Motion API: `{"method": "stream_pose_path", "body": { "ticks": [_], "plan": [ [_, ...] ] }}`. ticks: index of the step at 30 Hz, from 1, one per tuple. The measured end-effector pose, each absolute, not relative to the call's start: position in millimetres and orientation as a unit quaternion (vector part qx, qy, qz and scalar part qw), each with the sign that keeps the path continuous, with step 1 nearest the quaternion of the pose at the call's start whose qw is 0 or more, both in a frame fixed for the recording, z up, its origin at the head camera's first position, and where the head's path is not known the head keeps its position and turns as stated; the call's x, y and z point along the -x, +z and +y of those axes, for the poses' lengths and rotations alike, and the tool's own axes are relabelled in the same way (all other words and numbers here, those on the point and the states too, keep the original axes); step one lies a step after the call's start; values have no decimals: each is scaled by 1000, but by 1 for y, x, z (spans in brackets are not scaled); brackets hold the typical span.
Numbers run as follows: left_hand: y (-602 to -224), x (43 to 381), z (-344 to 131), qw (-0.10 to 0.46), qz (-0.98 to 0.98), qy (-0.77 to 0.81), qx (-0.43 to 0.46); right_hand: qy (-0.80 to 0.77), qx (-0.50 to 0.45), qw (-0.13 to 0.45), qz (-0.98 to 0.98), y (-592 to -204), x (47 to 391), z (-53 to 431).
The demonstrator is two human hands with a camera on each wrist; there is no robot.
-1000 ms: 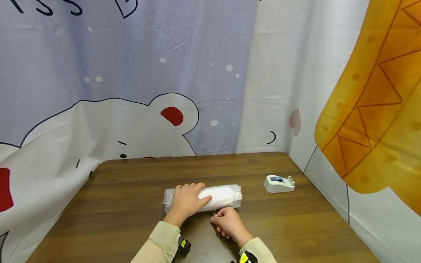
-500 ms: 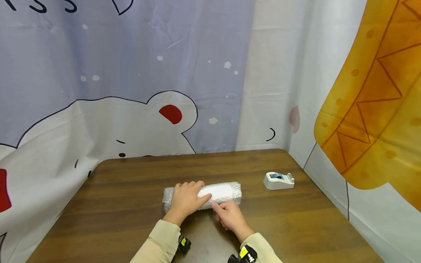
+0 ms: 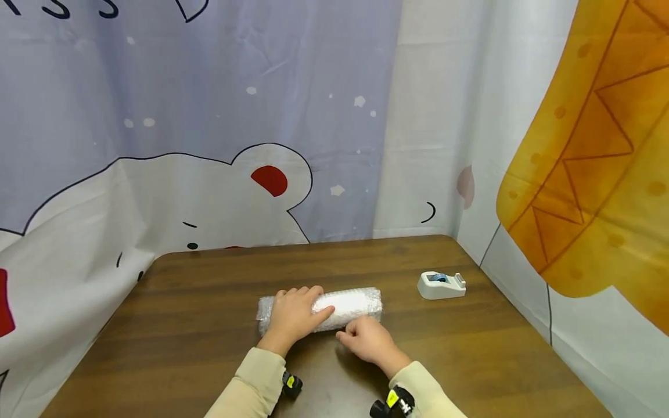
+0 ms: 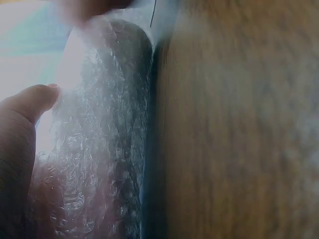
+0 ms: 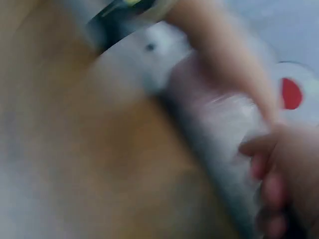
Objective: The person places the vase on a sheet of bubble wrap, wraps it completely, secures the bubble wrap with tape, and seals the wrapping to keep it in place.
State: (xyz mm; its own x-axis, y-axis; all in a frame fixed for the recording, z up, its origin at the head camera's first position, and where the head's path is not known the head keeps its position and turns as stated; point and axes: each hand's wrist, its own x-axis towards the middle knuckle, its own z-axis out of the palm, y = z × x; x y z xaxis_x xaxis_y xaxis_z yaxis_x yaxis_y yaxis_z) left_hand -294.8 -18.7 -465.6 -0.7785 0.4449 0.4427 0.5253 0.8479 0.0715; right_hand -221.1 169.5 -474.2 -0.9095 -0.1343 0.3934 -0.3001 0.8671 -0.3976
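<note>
A roll of bubble wrap [image 3: 347,307] with a pale core lies across the middle of the table. My left hand [image 3: 292,316] grips it from above, fingers over the far side and thumb along the top. In the left wrist view the thumb [image 4: 37,99] touches the clear bubbled surface [image 4: 99,124]. My right hand [image 3: 368,341] is at the roll's near side, fingers curled and thumb pointing left. Blur in the right wrist view hides whether the right thumb [image 5: 256,145] touches the wrap; nothing shows in that hand.
A white tape dispenser [image 3: 441,285] with a blue roll stands at the right of the brown wooden table [image 3: 198,325]. A printed curtain [image 3: 219,197] hangs behind the table and along its right side.
My right hand first pinched something small and whitish at the near side, then pressed its thumb on the wrap, and has now drawn slightly down. My left hand stays on the roll.
</note>
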Motion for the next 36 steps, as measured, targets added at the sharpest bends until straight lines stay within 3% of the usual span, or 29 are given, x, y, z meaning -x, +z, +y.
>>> {"method": "stream_pose_path", "body": {
  "ticks": [3, 5, 10, 13, 21, 24, 31, 36],
  "plan": [
    [-466, 294, -19, 215, -936, -92, 262, 242, -218, 270, -906, -455, 232, 188],
    [-466, 294, -19, 215, -937, -88, 263, 206, -247, 298, -899, -446, 246, 203],
    [-466, 294, -22, 210, -936, -79, 270, 190, -303, 168, -919, -451, 273, 228],
    [-464, 294, -24, 228, -930, -85, 275, 227, -293, 123, -921, -461, 275, 232],
    [-449, 284, -18, 300, -905, -158, 257, 298, -139, 194, -924, -479, 268, 214],
    [-445, 276, -11, 268, -904, -213, 256, 313, -65, 223, -921, -483, 266, 200],
    [-449, 265, 5, 133, -890, -355, 255, 283, 62, 282, -915, -490, 264, 162],
    [-459, 267, 9, 109, -870, -413, 247, 258, 74, 326, -907, -492, 268, 140]
  ]
}}
